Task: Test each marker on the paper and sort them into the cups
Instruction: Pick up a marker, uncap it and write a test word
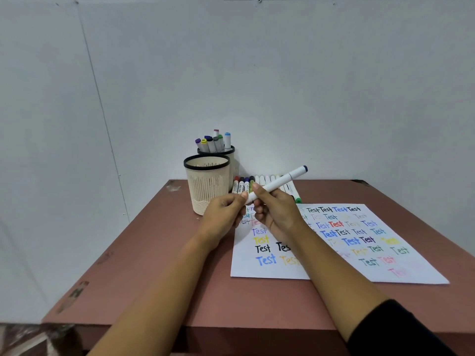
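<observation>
The pale wall (128,86) fills the upper part of the frame, and the reddish-brown counter (154,278) takes up the lower part. Its left edge is scuffed.

Left of centre, the front cup (207,186) stands upright on the counter. It is cream, with slatted sides and a black rim. Just behind it and slightly to the right is the rear cup (232,156) of the same make, partly hidden by the front one. The standing markers (214,143) in the rear cup lean together, showing purple, yellow, dark blue, grey, green, pink and light blue caps.

The left hand (223,214) reaches in from the lower left, just in front of the front cup. Its fingers are curled, and the thumb and fingertips pinch the near end of the white marker (280,182).

Right beside it, the right hand (279,209) grips the same marker's barrel, with the thumb on top and the fingers curled underneath. The marker is held above the counter at centre frame and tilts up to the right, ending in a dark blue tip.

Behind both hands, a row of markers (246,185) lies side by side on the counter, between the cups and the paper's far edge. It is partly hidden by the hands.

The paper (359,253) lies flat in the right half, covered with the word "Test" in many colours. The right forearm crosses over its left part. A black sleeve (401,330) shows at the lower right.
</observation>
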### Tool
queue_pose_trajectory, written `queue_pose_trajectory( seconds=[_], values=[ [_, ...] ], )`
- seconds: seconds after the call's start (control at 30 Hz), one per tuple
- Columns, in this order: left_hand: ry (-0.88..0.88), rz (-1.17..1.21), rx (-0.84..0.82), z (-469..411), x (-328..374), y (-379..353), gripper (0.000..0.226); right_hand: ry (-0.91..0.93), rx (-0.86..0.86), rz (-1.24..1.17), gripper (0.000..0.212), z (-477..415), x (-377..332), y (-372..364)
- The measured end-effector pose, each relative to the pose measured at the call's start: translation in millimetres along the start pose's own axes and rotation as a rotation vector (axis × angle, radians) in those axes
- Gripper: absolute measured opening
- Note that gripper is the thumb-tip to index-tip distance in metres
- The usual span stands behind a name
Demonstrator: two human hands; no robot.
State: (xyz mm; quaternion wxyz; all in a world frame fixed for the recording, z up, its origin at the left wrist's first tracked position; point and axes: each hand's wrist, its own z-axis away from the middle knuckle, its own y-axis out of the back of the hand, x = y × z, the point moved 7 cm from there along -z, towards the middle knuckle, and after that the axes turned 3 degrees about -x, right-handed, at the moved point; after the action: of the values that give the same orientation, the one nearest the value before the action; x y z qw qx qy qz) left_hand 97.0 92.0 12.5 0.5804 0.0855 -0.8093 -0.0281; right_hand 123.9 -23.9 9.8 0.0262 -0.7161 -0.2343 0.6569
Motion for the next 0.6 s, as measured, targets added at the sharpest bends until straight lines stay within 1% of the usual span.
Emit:
queue_pose_trajectory(
  seconds=[0.23, 0.4, 0.5, 0.6],
  values=[
    [-0.044, -0.010, 0.007, 1.7, 5.3, -1.8, 0.034, 0.007, -0.002, -0.030, 0.016, 0.3, 1.5, -0.1],
    [-0.002, 0.084, -0.018, 1.3, -0.9, -5.9, 0.034, -0.037, -0.030, -0.065, 0.016, -0.7, 7.6, 0.1],
    [0.010, 0.108, -0.026, 2.3, -3.0, -5.8, 0.030, -0.050, -0.038, -0.088, 0.016, -2.1, 10.2, -1.1],
    [0.015, 0.082, -0.001, 0.9, -3.7, -4.6, 0.030, -0.051, -0.039, -0.075, 0.015, -2.6, 9.2, -0.4]
  ],
)
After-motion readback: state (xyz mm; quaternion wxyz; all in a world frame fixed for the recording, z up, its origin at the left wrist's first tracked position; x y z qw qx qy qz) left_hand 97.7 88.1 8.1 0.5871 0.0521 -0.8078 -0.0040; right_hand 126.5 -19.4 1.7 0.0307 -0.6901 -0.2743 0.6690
